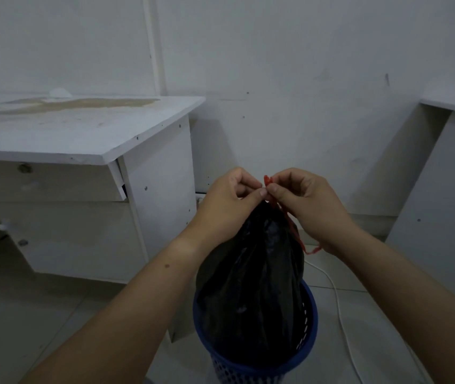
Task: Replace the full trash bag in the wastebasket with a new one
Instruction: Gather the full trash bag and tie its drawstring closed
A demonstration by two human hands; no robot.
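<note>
Wastebasket (251,372) holds black bag (251,286), red drawstring (292,225) pinched by both hands

Single view, worn on our head. We face forward and down, close above our left hand (229,196) and right hand (308,200) over the wastebasket (311,321). Wide lens: desk (82,131) left, wall (304,65) ahead, floor (12,314) below.

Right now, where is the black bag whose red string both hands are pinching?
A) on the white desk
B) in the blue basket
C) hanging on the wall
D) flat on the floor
B: the black bag stands inside the blue basket, with the left hand and right hand pinching the red string at its top.
</note>
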